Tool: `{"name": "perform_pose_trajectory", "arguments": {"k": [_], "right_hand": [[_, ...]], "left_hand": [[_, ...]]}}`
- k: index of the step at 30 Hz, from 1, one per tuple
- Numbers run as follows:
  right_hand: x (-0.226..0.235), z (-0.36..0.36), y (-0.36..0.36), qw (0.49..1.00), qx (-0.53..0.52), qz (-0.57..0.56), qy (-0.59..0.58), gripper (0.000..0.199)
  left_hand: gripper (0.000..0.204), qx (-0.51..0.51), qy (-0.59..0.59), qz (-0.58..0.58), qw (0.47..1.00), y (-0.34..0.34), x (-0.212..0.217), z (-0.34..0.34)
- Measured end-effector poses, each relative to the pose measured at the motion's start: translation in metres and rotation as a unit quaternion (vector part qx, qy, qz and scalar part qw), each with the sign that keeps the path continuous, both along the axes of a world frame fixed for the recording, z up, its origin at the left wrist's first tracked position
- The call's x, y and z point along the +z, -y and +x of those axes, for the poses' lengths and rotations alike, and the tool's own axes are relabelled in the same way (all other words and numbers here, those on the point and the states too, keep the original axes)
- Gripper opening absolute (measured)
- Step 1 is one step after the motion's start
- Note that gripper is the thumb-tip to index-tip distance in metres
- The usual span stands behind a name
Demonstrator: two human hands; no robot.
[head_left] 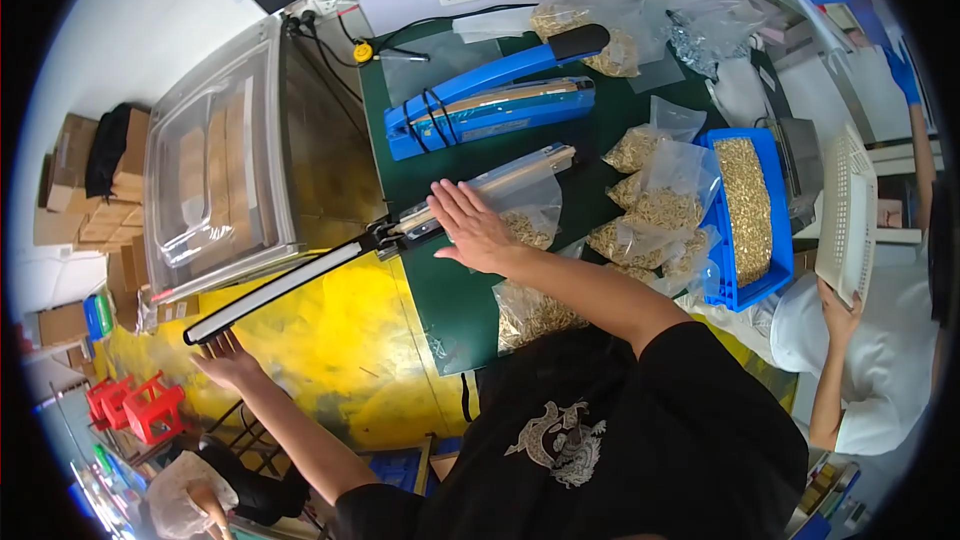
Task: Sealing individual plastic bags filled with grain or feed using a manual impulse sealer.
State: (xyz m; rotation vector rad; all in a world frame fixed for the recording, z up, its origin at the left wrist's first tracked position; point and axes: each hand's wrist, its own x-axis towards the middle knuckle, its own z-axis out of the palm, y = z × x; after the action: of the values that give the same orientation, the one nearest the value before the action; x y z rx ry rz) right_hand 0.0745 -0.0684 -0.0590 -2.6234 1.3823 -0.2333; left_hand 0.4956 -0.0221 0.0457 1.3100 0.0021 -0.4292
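Observation:
A hand-lever bag sealer lies on the green table (pixel 410 190), its long lever arm (pixel 290 290) swung wide out to the left past the table's edge. My left hand (pixel 228 362) is at the lever's far end, fingers stretched out and touching or nearly touching it. Across the sealer's base (pixel 545 162) lies the top of a clear plastic bag (pixel 530 215) with tan dried pieces in it. My right hand (pixel 475 230) rests there with straight fingers, over the bag's edge and the base. What lies beneath that palm is hidden.
Behind stands a second, blue sealer (pixel 490 125) with cord around it. Filled bags (pixel 665 205) and a blue tray (pixel 715 280) of tan pieces sit right. A clear-lidded machine (pixel 215 180) stands left. At far right another person's hand (pixel 840 310) holds a white basket (pixel 835 230).

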Motion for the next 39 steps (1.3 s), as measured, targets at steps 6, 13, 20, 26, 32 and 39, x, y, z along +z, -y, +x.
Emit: {"name": "perform_pose_trajectory", "arguments": {"k": [6,13,20,26,32,39], "right_hand": [[0.006,-0.035,-0.002,0.994,-0.081,-0.014,0.076,0.087],[0.002,-0.100,0.006,0.990,-0.107,-0.059,0.064,0.087],[0.005,-0.115,0.008,0.989,-0.137,-0.054,0.004,0.088],[0.019,-0.076,0.012,0.991,-0.116,-0.064,0.025,0.088],[0.010,-0.008,0.005,0.997,0.067,0.019,-0.016,0.085],[0.020,-0.006,0.024,0.998,0.045,-0.008,0.035,0.079]], "left_hand": [[0.042,-0.024,0.254,0.203,0.945,-0.052,-0.050,-0.123],[0.015,-0.429,0.324,0.144,0.831,-0.044,-0.095,-0.246],[0.012,-0.521,0.147,0.165,0.824,-0.001,-0.113,-0.293],[0.014,-0.495,0.083,0.163,0.849,-0.017,-0.122,-0.293],[0.016,-0.478,0.035,0.159,0.863,-0.042,-0.133,-0.285],[0.020,-0.466,0.160,0.183,0.851,-0.036,-0.124,-0.290]]}}
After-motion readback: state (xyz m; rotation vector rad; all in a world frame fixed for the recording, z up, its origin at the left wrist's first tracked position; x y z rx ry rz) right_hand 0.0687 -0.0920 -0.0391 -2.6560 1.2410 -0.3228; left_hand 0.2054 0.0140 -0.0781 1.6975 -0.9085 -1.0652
